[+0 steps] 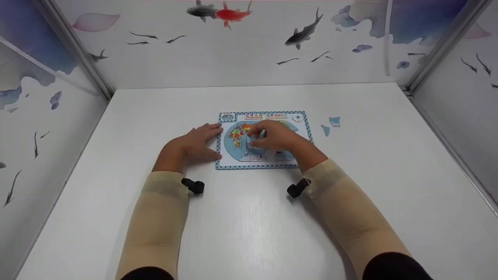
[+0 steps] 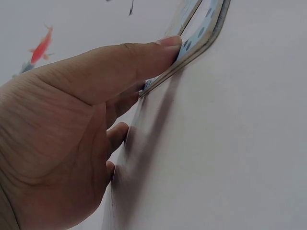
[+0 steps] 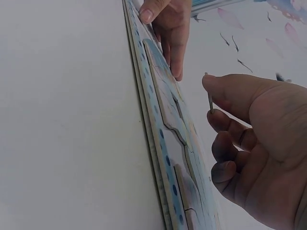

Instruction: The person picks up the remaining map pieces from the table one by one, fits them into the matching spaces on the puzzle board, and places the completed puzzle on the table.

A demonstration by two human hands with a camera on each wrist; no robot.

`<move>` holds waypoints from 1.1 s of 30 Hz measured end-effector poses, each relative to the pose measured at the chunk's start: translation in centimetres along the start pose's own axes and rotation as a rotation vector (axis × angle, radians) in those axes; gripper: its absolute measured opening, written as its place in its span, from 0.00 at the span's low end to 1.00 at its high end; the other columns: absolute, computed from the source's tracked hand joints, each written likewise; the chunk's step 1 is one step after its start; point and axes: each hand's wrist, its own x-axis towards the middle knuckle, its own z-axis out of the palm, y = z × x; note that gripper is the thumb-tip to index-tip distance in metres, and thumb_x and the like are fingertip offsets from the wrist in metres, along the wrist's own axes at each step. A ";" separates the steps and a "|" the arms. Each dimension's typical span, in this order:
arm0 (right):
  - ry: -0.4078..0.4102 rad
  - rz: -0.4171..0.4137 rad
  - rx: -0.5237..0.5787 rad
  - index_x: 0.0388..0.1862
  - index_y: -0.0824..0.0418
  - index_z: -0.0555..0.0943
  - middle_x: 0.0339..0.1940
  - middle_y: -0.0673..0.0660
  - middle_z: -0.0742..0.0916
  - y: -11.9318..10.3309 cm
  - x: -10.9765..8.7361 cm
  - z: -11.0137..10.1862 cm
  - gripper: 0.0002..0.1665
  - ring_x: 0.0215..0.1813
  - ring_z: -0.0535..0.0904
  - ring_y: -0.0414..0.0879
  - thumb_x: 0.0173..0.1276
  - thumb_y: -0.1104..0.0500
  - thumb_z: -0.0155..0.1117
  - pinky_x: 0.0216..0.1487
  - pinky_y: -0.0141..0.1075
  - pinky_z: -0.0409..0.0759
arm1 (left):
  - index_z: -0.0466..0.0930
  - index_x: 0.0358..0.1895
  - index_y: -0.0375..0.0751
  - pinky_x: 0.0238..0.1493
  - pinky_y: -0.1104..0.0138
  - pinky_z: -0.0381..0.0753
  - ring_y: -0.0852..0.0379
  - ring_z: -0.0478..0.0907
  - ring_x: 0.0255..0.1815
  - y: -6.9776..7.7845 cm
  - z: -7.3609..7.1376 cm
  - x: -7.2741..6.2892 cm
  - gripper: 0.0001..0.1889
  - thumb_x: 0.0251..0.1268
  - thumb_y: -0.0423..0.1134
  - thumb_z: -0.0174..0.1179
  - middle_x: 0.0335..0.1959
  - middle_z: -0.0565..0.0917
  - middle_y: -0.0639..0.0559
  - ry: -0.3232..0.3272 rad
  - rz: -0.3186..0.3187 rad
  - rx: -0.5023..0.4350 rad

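Observation:
A world-map jigsaw puzzle board point(image 1: 256, 167) with a blue dotted border lies flat on the table. At its left edge is my left hand point(image 1: 198, 142), fingers extended. The left wrist view shows that hand's thumb point(image 2: 163, 50) against the dotted rim. Over the map, my right hand point(image 1: 277, 136) pinches a thin puzzle piece point(image 3: 210, 99) between thumb and index finger. In the right wrist view the piece is edge-on, apart from the board surface, with the other fingers curled. The right hand hides part of the map in the head view.
Two loose blue puzzle pieces, one squarish piece point(image 1: 335, 121) and one narrow piece point(image 1: 326, 130), lie on the white table point(image 1: 241, 225) right of the board. Panels with painted fish point(image 1: 233, 14) stand behind and at both sides.

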 end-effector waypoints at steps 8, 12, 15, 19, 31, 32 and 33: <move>-0.013 0.054 -0.070 0.53 0.38 0.87 0.53 0.45 0.86 0.0 0.2 0.7 0.14 0.57 0.81 0.47 0.71 0.44 0.76 0.63 0.46 0.82 | 0.48 0.87 0.74 0.89 0.35 0.38 0.45 0.32 0.94 0.1 -0.1 -0.1 0.54 0.63 0.61 0.73 0.92 0.43 0.66 -0.005 -0.005 0.005; -0.015 0.066 -0.094 0.56 0.38 0.87 0.54 0.45 0.87 0.0 0.2 0.9 0.17 0.58 0.82 0.46 0.71 0.43 0.76 0.67 0.46 0.82 | 0.49 0.87 0.74 0.90 0.37 0.38 0.48 0.33 0.94 0.3 0.0 -0.3 0.53 0.63 0.60 0.73 0.91 0.44 0.68 0.011 -0.011 0.009; -0.016 0.066 -0.109 0.57 0.39 0.88 0.54 0.44 0.87 -0.1 0.2 1.1 0.17 0.58 0.82 0.46 0.71 0.43 0.76 0.68 0.46 0.82 | 0.49 0.87 0.73 0.90 0.38 0.38 0.49 0.33 0.94 0.3 0.0 -0.3 0.53 0.63 0.61 0.73 0.91 0.44 0.69 0.015 -0.010 0.016; -0.012 0.062 -0.094 0.57 0.41 0.89 0.53 0.45 0.87 -0.1 0.2 1.3 0.17 0.58 0.81 0.46 0.71 0.46 0.76 0.68 0.45 0.81 | 0.49 0.87 0.74 0.90 0.38 0.38 0.49 0.32 0.94 0.2 0.0 -0.3 0.53 0.64 0.61 0.72 0.91 0.44 0.69 0.011 -0.007 0.018; -0.017 0.092 -0.078 0.55 0.39 0.89 0.54 0.44 0.87 -0.1 0.3 1.3 0.15 0.58 0.81 0.47 0.71 0.47 0.77 0.69 0.45 0.81 | 0.48 0.87 0.73 0.90 0.38 0.37 0.49 0.32 0.94 0.2 -0.1 -0.2 0.53 0.63 0.61 0.73 0.91 0.43 0.68 0.001 -0.006 0.013; -0.018 0.096 -0.079 0.55 0.39 0.89 0.54 0.44 0.87 -0.1 0.4 1.3 0.15 0.58 0.81 0.47 0.71 0.47 0.77 0.68 0.45 0.81 | 0.48 0.87 0.73 0.90 0.38 0.37 0.49 0.32 0.94 0.2 0.0 -0.2 0.53 0.63 0.61 0.73 0.91 0.43 0.68 0.001 -0.006 0.014; -0.018 0.100 -0.076 0.55 0.38 0.89 0.54 0.44 0.86 -0.1 0.4 1.3 0.15 0.58 0.81 0.47 0.71 0.47 0.77 0.68 0.45 0.81 | 0.48 0.87 0.73 0.90 0.38 0.37 0.48 0.31 0.94 0.2 0.0 -0.2 0.53 0.64 0.61 0.72 0.91 0.43 0.68 0.001 -0.006 0.014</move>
